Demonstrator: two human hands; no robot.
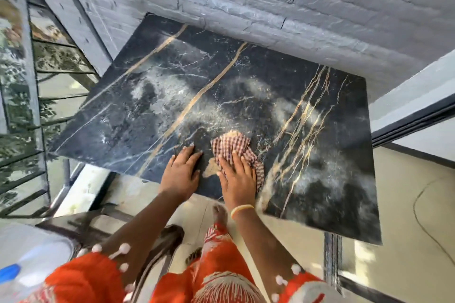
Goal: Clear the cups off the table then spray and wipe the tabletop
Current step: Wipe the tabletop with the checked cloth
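The right hand (236, 176) lies flat with fingers straight, pressing a red checked cloth (237, 149) onto the dark marble tabletop (246, 86); the cloth sticks out ahead of the fingertips and to the hand's right. Just to its left, the left hand (182, 171) rests open and flat on the bare tabletop near its front edge, holding nothing. Pale wet smears spread across the surface beyond both hands.

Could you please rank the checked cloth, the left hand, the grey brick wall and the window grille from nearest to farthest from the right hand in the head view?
1. checked cloth, under the right hand.
2. left hand, just beside it on the tabletop.
3. grey brick wall, beyond the table's far edge.
4. window grille, far left.
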